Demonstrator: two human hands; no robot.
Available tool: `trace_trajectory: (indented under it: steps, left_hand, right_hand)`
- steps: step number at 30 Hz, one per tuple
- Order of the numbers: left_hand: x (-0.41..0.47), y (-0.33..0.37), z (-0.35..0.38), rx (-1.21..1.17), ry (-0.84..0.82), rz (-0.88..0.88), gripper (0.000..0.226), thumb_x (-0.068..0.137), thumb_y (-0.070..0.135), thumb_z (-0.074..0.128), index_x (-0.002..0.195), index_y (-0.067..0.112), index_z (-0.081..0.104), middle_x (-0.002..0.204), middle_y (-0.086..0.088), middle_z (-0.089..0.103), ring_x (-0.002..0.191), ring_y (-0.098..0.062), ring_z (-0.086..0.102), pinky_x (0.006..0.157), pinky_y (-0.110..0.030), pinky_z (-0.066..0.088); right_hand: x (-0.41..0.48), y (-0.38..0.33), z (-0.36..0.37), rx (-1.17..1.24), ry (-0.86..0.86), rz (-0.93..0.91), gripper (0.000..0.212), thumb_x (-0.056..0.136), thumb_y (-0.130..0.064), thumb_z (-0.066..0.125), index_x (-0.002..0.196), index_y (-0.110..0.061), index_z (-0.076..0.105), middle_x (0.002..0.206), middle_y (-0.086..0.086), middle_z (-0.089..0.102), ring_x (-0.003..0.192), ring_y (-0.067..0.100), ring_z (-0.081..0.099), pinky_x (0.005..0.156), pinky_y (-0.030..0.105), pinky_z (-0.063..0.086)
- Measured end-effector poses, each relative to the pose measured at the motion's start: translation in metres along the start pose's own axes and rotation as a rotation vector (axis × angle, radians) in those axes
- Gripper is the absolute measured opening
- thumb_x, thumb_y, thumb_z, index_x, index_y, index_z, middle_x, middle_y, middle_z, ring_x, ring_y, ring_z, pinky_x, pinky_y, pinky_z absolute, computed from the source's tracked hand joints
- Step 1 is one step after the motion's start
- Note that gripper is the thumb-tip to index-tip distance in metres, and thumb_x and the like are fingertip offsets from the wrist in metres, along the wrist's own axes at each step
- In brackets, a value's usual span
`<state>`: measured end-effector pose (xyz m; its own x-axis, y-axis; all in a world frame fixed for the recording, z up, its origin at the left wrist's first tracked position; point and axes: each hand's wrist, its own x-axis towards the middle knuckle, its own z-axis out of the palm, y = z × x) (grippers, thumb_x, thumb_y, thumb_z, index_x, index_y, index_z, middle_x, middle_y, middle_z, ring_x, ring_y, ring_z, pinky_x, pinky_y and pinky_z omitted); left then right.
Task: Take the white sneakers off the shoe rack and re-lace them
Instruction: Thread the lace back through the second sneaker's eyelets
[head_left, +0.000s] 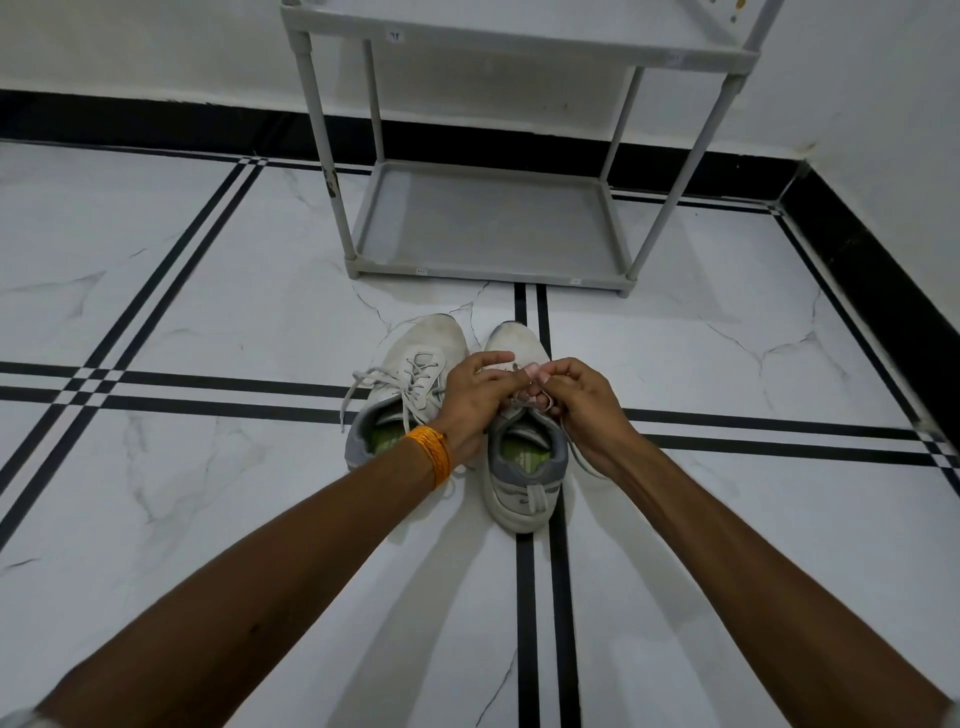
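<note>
Two white sneakers with grey heels and green insoles stand side by side on the floor, toes pointing away from me. The left sneaker (410, 358) has its lace threaded, with loose ends trailing to the left. Both hands work over the right sneaker (522, 483). My left hand (475, 397), an orange thread band on its wrist, pinches that shoe's lace above the tongue. My right hand (582, 400) pinches the lace too, fingertips meeting the left hand's. The eyelets under my hands are hidden.
The grey plastic shoe rack (488, 270) stands against the white wall just beyond the sneakers, its bottom shelf bare. The floor is white marble tile with black stripes. A black skirting runs along the walls, with a corner at the right.
</note>
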<state>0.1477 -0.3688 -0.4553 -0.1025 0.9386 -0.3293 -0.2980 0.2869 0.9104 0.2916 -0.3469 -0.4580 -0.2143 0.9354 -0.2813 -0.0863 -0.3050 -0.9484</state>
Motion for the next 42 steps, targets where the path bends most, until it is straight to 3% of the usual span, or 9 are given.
trace_trajectory:
  steps: [6,12,17,21,25,28,32,36,42]
  left_hand:
    - [0.005,0.003,0.000,0.049,-0.091,-0.011,0.020,0.085,0.016,0.073,0.096,0.000,0.068,0.061,0.003,0.069,0.051,-0.007,0.064,0.047,-0.016,0.050]
    - [0.013,0.009,-0.003,0.240,-0.196,-0.101,0.028,0.087,0.035,0.069,0.093,0.012,0.055,0.065,-0.002,0.059,0.050,-0.009,0.048,0.046,-0.020,0.046]
    - [0.012,0.010,-0.005,0.239,-0.223,-0.066,0.025,0.090,0.030,0.067,0.086,0.011,0.051,0.064,-0.002,0.054,0.046,-0.004,0.048,0.046,-0.016,0.045]
    - [0.011,-0.001,-0.002,0.130,-0.075,0.083,0.031,0.085,0.014,0.073,0.070,0.014,0.046,0.063,-0.005,0.055,0.047,-0.005,0.055,0.045,-0.016,0.045]
    - [0.011,-0.003,0.002,0.223,0.048,0.153,0.024,0.076,0.015,0.081,0.079,0.008,0.058,0.077,-0.012,0.064,0.062,-0.015,0.062,0.055,-0.023,0.053]
    - [0.011,-0.005,0.001,0.321,0.064,0.201,0.021,0.073,0.017,0.083,0.083,0.008,0.068,0.084,-0.014,0.070,0.076,-0.021,0.068,0.069,-0.029,0.059]
    - [0.013,0.003,-0.008,0.643,-0.122,0.440,0.012,0.079,0.018,0.078,0.087,0.013,0.072,0.085,-0.006,0.073,0.082,-0.019,0.069,0.075,-0.028,0.057]
    - [0.016,0.011,-0.010,1.124,-0.210,0.748,0.018,0.088,0.016,0.065,0.104,0.012,0.072,0.095,-0.008,0.072,0.090,-0.023,0.060,0.076,-0.032,0.046]
    - [0.019,0.004,-0.008,1.516,-0.203,0.843,0.018,0.088,0.017,0.062,0.103,0.009,0.069,0.096,-0.011,0.063,0.091,-0.027,0.054,0.070,-0.029,0.033]
  right_hand:
    - [-0.001,-0.003,-0.004,-0.015,-0.057,-0.017,0.020,0.091,-0.003,0.062,0.108,0.007,0.061,0.080,0.009,0.069,0.067,0.012,0.066,0.063,0.021,0.055]
    - [-0.001,-0.001,0.000,-0.037,0.005,-0.059,0.010,0.091,-0.003,0.061,0.101,-0.001,0.060,0.083,0.011,0.070,0.072,0.016,0.069,0.066,0.025,0.056]
    - [-0.005,-0.001,0.001,-0.050,0.024,-0.084,0.017,0.089,-0.008,0.066,0.101,-0.006,0.055,0.084,0.013,0.072,0.074,0.024,0.069,0.067,0.033,0.057]
    - [-0.008,-0.002,0.002,-0.249,0.053,-0.203,0.015,0.091,-0.007,0.063,0.106,-0.006,0.065,0.089,0.011,0.072,0.081,0.020,0.070,0.074,0.030,0.058]
    - [-0.012,-0.002,-0.002,-0.511,0.022,-0.230,0.016,0.091,-0.013,0.064,0.103,-0.018,0.073,0.092,0.003,0.075,0.088,0.018,0.071,0.082,0.033,0.059]
    - [-0.013,-0.008,0.002,-0.805,0.004,-0.250,0.018,0.094,-0.016,0.058,0.107,-0.012,0.071,0.094,0.004,0.072,0.084,0.014,0.068,0.078,0.028,0.057]
    - [-0.011,-0.013,0.005,-1.107,0.021,-0.279,0.024,0.099,-0.015,0.049,0.110,-0.001,0.065,0.107,0.019,0.062,0.096,0.029,0.060,0.078,0.026,0.042]
    - [-0.014,-0.013,0.006,-1.171,0.002,-0.239,0.027,0.099,-0.018,0.050,0.113,0.002,0.061,0.112,0.023,0.059,0.101,0.033,0.058,0.084,0.032,0.044]
    - [-0.010,-0.015,0.006,-1.255,0.005,-0.223,0.022,0.096,-0.012,0.055,0.109,0.002,0.065,0.110,0.023,0.062,0.100,0.034,0.060,0.088,0.037,0.047]
